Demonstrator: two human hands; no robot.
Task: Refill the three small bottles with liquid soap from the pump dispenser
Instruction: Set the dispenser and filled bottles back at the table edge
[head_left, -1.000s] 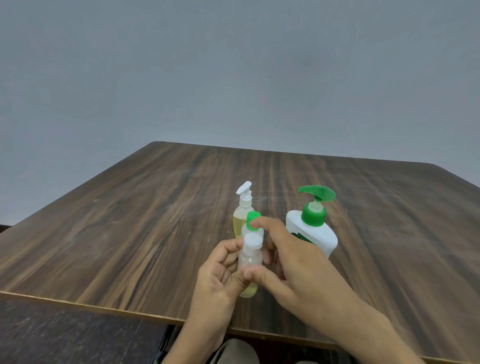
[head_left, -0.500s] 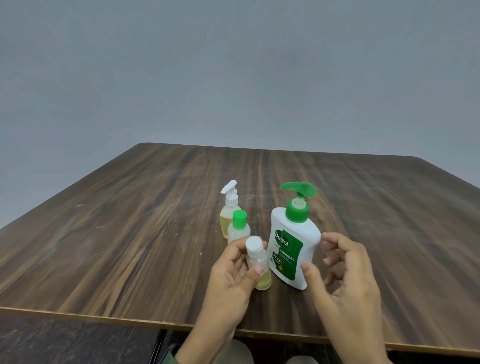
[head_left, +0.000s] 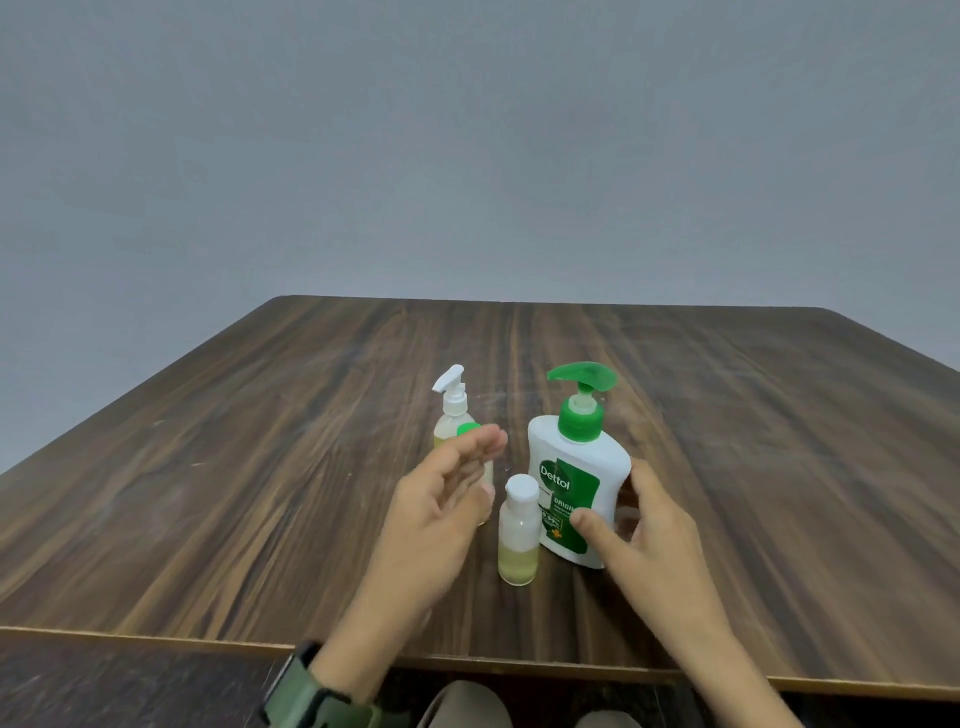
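Note:
A white Dettol pump dispenser (head_left: 574, 467) with a green pump stands upright on the wooden table (head_left: 260, 467). My right hand (head_left: 644, 535) wraps its lower right side, thumb on the label. A small clear bottle with a white cap (head_left: 518, 535), partly filled with yellowish liquid, stands free just left of the dispenser. My left hand (head_left: 441, 499) hovers open beside it, fingers spread and blurred. Behind those fingers a green-capped small bottle (head_left: 469, 430) is mostly hidden. Farther back stands a small white-pump bottle (head_left: 453, 410) with yellowish liquid.
The table's near edge (head_left: 208, 639) runs across the bottom of the view. A dark green watch sits on my left wrist (head_left: 306, 691). A plain grey wall rises behind the table.
My left hand let go of the white-capped bottle, which now stands on the table, and opened. My right hand closed in on the dispenser's side.

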